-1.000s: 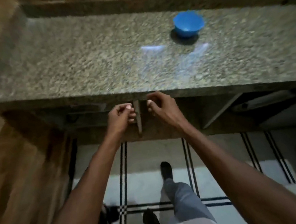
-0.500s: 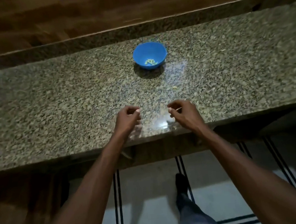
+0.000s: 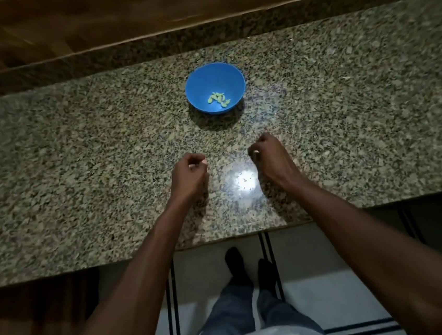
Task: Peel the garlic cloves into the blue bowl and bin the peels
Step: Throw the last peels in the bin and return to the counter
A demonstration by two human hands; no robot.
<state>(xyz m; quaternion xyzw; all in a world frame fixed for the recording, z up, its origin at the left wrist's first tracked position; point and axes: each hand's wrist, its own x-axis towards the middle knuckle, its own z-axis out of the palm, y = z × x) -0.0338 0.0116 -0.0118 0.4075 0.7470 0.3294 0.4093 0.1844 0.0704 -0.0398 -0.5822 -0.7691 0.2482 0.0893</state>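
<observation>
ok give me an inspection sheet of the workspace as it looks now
surface: speckled granite counter, bright light glare near the front edge
job's things: blue bowl upright on the counter, a few pale cloves inside; no bin in view
clutter: small pale flecks on the counter at right, too small to tell
hands: left hand and right hand curled over the counter, apart; whether either holds anything cannot be told
cables: nothing seen
surroundings: wooden wall behind, tiled floor with dark lines below
</observation>
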